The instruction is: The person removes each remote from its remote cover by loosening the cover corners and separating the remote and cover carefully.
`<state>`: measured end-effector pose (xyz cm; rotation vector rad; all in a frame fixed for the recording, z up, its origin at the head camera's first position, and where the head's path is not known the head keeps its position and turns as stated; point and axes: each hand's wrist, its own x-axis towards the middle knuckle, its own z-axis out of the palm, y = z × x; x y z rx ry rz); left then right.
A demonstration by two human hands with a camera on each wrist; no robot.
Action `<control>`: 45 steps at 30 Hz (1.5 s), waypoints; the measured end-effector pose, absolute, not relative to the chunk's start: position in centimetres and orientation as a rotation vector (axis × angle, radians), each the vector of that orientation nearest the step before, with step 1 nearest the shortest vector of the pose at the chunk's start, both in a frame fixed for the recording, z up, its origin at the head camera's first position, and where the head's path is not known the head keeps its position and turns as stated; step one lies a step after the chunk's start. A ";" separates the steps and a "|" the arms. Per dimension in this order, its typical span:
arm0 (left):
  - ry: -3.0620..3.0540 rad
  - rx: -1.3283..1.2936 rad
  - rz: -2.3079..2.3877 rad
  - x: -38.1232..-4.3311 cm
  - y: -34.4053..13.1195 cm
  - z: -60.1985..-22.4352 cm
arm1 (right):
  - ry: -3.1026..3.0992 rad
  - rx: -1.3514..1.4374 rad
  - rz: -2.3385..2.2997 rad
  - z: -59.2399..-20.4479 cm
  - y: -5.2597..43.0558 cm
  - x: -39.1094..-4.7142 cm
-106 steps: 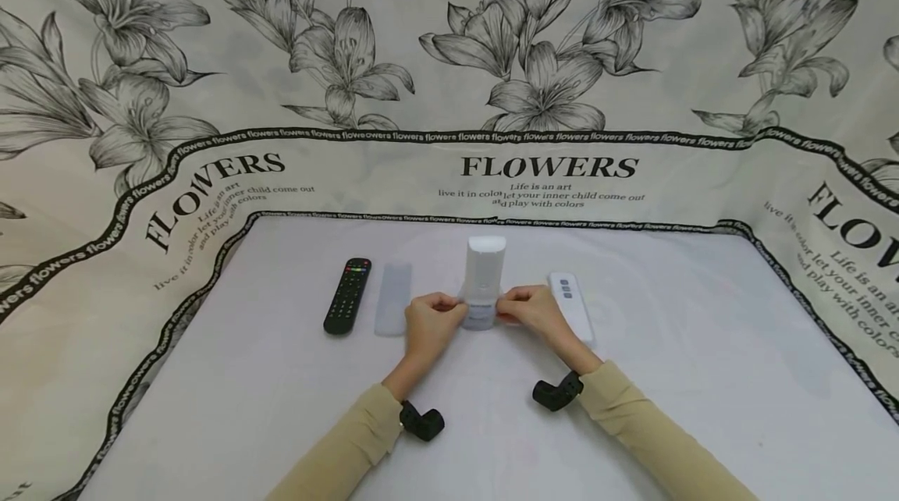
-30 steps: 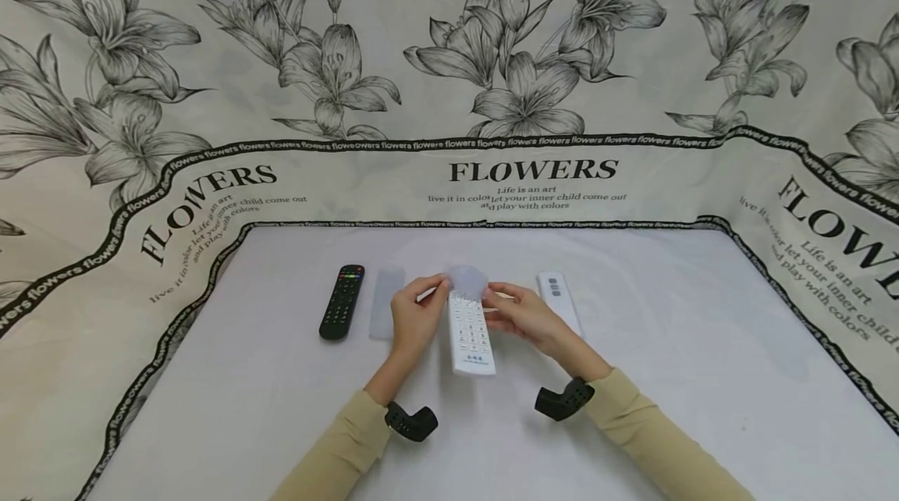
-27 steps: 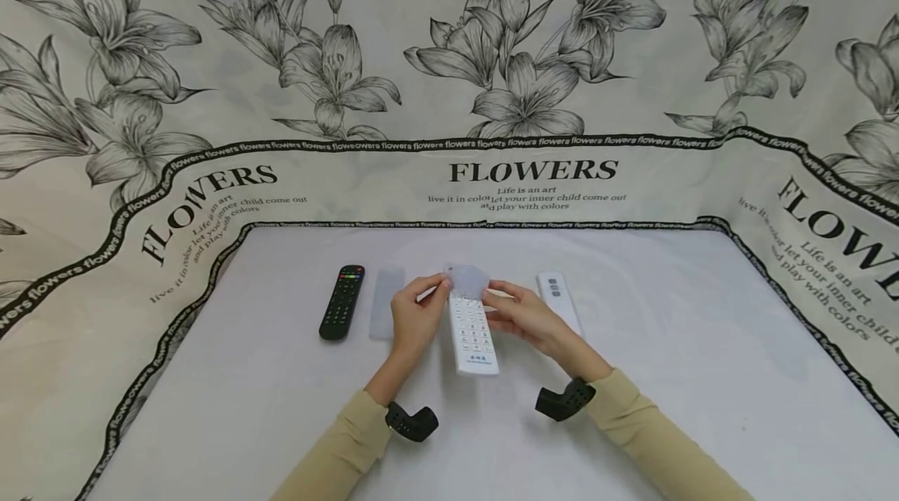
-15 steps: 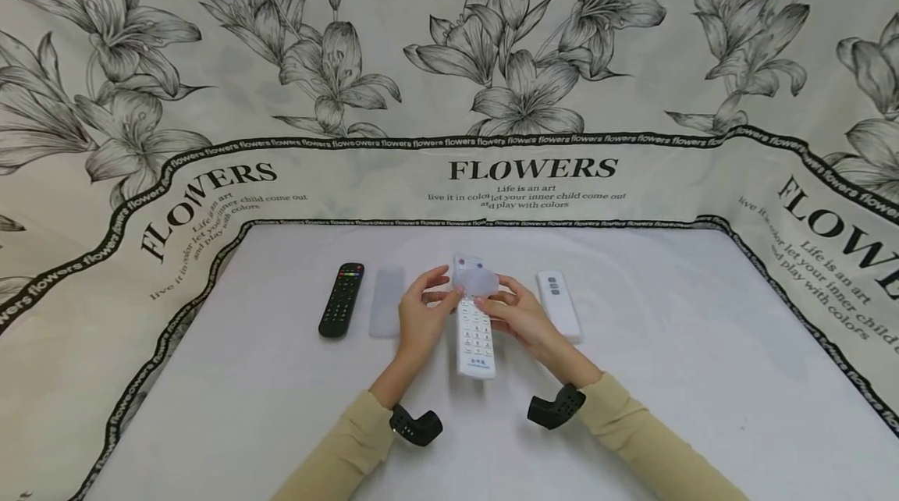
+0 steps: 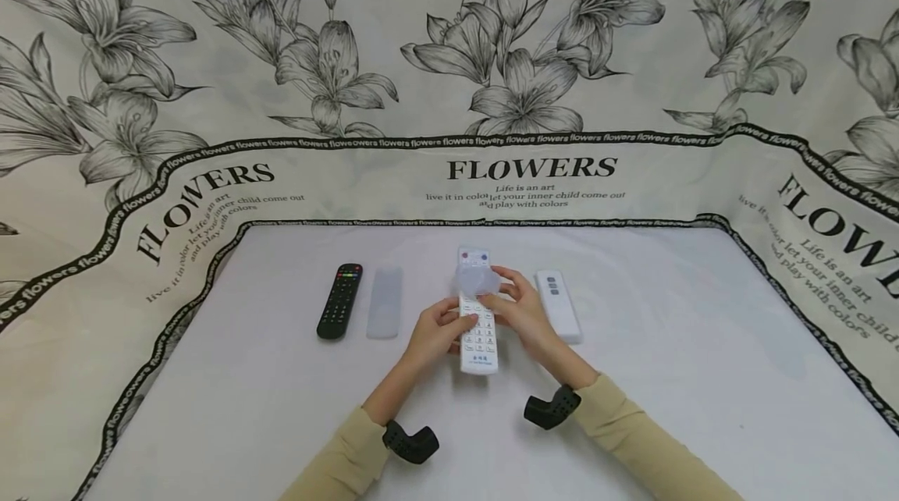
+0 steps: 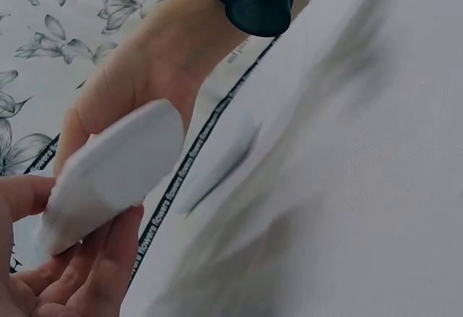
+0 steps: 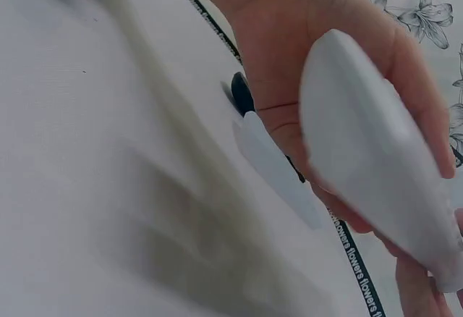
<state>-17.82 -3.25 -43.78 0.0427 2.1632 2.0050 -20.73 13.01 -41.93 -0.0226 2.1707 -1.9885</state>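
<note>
A: Nearest item?
B: Lower end of a white keypad remote (image 5: 481, 345), held above the bench (image 5: 246, 407) between both hands. Left hand (image 5: 438, 333) gripped its middle, thumb on the keys, other fingers round the side and beneath.
A: Handling?
B: Looked light and stiff, a smooth plastic shell, perhaps slippery. Best hold, I judged, was low down by the long edges, off the keys.
A: Farther up?
B: Right hand (image 5: 523, 318), fingers curled round the right side, thumb near the lower rim of a cloudy cover (image 5: 479, 281). Cover sat bunched across the upper part, red and blue keys showing beyond. Seemed soft, thin, liable to cling or tear; better pinched at both sides.
A: Beyond?
B: Leftward, a black remote (image 5: 340, 302) and flat sleeve (image 5: 384, 304); rightward, a slim white remote (image 5: 559, 306). Flowered cloth (image 5: 435, 107) behind.
</note>
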 end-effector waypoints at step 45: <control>2.283 0.022 1.976 -18.4 -3.3 -44.1 | 1.522 0.070 -2.055 -41.1 15.5 -28.0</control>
